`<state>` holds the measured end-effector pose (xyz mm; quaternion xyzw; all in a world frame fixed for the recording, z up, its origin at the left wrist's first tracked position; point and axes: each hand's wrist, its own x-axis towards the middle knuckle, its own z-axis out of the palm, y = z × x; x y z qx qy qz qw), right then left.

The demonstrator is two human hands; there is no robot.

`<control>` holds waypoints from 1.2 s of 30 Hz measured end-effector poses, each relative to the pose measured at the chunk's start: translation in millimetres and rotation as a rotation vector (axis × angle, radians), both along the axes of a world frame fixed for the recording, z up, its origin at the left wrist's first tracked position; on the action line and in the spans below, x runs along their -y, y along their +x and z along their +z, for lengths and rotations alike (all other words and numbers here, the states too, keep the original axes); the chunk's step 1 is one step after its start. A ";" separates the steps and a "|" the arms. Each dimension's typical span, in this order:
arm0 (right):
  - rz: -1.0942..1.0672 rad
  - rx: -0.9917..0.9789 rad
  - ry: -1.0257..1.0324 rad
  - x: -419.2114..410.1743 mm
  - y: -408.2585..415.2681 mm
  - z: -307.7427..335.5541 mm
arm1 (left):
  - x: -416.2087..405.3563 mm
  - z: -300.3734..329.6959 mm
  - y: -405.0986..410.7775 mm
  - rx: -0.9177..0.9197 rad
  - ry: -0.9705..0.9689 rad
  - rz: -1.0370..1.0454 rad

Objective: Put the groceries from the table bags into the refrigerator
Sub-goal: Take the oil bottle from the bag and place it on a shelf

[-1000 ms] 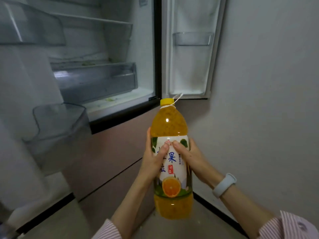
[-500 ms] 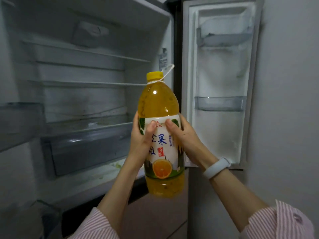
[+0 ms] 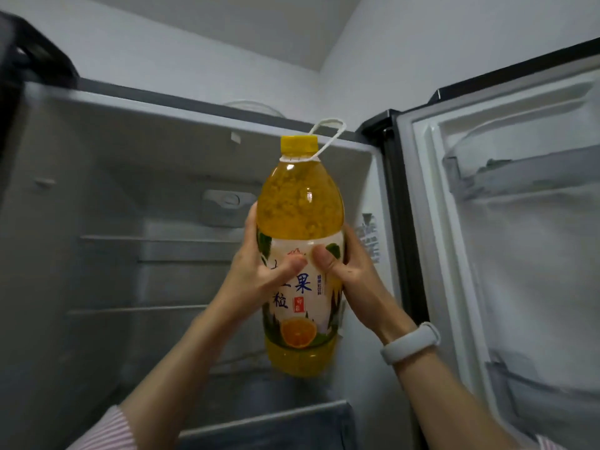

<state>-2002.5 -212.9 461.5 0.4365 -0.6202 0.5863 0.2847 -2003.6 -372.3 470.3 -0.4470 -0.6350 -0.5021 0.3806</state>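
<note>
Tall clear plastic juice bottle with yellow cap (image 3: 300, 261) upright before open grey refrigerator (image 3: 156, 177) — left hand (image 3: 259, 271), right hand (image 3: 352, 271) both clasping label. Keep upright; tall shelf gap needed.

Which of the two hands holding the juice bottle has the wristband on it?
The right hand, gripping the orange juice bottle on its right side, wears the white wristband. The left hand's wrist is bare.
</note>
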 end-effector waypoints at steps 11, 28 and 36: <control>0.059 -0.259 0.002 8.9 -50.2 47.8 | 22.8 62.2 -28.1 -0.340 -0.135 0.288; 0.033 -0.267 0.079 10.6 -101.9 34.5 | 36.3 46.7 -86.7 -0.329 -0.179 0.371; -0.258 -0.236 0.108 4.6 -116.9 19.4 | 40.8 32.9 -103.3 -0.226 -0.235 0.354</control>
